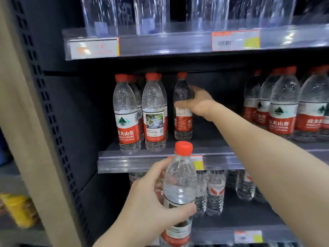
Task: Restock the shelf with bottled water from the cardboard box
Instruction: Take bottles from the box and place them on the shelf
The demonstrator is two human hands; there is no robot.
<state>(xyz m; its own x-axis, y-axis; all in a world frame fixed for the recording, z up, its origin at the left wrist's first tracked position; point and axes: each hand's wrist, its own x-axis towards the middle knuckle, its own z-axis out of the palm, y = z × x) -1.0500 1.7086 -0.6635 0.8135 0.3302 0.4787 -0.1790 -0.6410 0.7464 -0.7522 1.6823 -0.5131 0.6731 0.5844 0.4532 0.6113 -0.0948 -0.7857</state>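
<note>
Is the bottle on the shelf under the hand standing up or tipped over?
Standing up. The bottle sits base-down on the middle shelf, red cap on top, with the right hand wrapped around it.

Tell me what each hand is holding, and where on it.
Right hand grips a bottle on the shelf around its upper body. Left hand holds a second bottle around its middle.

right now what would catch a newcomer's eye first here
The right hand reaching into the middle shelf, wrapped around a red-capped bottle standing there. Nearer the camera, the left hand holds a second bottle upright below the shelf edge. Rows of the same water fill the shelf's right side.
</note>
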